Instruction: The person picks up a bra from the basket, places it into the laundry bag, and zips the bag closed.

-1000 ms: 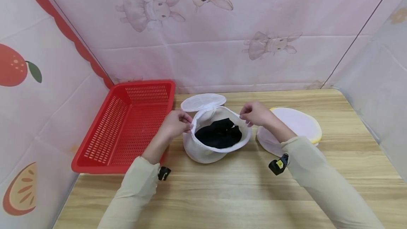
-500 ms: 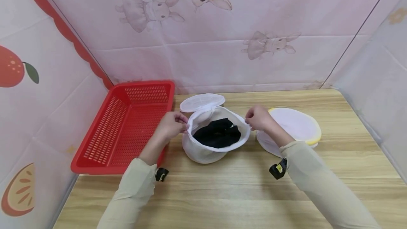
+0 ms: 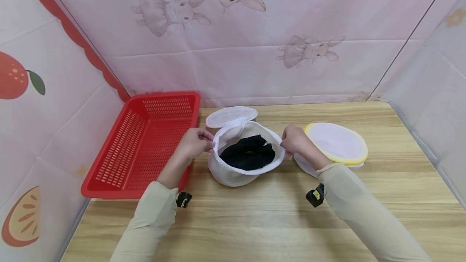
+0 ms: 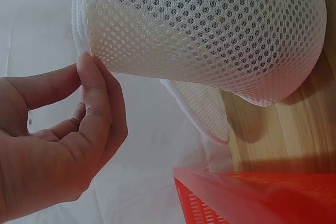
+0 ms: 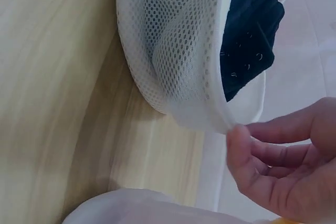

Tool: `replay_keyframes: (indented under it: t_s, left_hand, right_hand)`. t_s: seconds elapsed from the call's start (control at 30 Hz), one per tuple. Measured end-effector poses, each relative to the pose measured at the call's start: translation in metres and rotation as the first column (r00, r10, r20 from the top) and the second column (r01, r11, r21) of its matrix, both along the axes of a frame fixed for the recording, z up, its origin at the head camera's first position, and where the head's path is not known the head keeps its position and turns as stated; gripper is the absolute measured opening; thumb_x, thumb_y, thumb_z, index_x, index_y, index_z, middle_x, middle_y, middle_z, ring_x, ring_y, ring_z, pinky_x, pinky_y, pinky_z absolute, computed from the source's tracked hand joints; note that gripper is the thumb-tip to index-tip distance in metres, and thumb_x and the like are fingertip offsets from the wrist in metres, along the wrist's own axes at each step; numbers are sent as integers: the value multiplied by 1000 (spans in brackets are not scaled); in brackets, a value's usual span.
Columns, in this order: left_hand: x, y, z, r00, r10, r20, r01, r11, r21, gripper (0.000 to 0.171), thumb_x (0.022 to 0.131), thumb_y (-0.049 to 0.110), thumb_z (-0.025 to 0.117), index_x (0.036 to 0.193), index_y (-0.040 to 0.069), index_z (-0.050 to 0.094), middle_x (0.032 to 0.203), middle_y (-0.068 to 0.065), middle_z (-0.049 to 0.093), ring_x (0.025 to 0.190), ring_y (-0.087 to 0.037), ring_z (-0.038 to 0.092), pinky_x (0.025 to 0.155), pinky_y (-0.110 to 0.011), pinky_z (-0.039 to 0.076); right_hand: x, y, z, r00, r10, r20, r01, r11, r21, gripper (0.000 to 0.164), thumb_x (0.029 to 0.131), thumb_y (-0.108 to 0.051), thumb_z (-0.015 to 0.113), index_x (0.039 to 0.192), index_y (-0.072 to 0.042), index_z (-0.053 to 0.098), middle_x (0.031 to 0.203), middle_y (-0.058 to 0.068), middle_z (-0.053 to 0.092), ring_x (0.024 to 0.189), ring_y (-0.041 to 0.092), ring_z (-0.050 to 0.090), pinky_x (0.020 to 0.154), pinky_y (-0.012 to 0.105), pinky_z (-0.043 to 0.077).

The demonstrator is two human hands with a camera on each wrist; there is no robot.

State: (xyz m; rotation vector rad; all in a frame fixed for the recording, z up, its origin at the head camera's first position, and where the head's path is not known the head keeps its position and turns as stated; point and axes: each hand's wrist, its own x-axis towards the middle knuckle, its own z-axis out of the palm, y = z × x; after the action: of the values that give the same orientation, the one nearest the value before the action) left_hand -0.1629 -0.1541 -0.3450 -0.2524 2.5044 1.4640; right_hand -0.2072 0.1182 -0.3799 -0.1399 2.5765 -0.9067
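A white mesh laundry bag [image 3: 233, 176] stands on the wooden table with its zippered mouth open. Its round lid [image 3: 231, 117] is folded back behind it. Inside lies a bunched black garment [image 3: 247, 153], with small metal hooks or eyes showing in the right wrist view. My left hand [image 3: 195, 142] pinches the left side of the bag's rim between thumb and fingers; the left wrist view shows this grip at the zipper edge [image 4: 79, 19]. On the opposite side, my right hand [image 3: 294, 140] pinches the rim, thumb against forefinger in the right wrist view.
A red plastic basket [image 3: 140, 194] stands to the left of the bag. On the right lie flat white mesh bags [image 3: 336, 142], the top one edged in yellow. A printed cloth wall [image 3: 233, 68] rises behind the wooden table [image 3: 255, 229].
Both hands have shifted slightly left with the bag's rim. My right hand has moved down a little and its fingers have closed in on the right edge. The black garment stays inside.
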Motion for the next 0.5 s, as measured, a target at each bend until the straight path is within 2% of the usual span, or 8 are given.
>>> replay_keyframes:
  t_s: [0.17,0.3,0.5]
  left_hand:
    - [2,1,1,1000,-10,12,9,1000,19,12,82,-6,60,94,-8,59,80,-14,55,65,-16,56,70,-32,54]
    - [5,3,0,999,-37,27,35,997,62,13,82,-7,60,94,-9,57,77,-13,55,61,-14,57,72,-35,54]
    - [10,8,-3,992,-112,59,104,987,123,13,82,-8,59,93,-12,55,73,-11,56,58,-11,57,71,-34,54]
  right_hand:
    - [-2,3,4,998,-36,-46,33,998,-58,15,78,11,44,87,12,56,72,16,54,49,15,57,52,27,54]
    - [-5,5,8,996,-51,-71,46,996,-76,16,80,9,43,86,9,57,70,14,54,51,13,55,54,27,54]
    - [-9,11,16,990,-83,-112,72,992,-100,15,80,7,45,84,8,59,68,12,55,50,12,53,51,25,52]
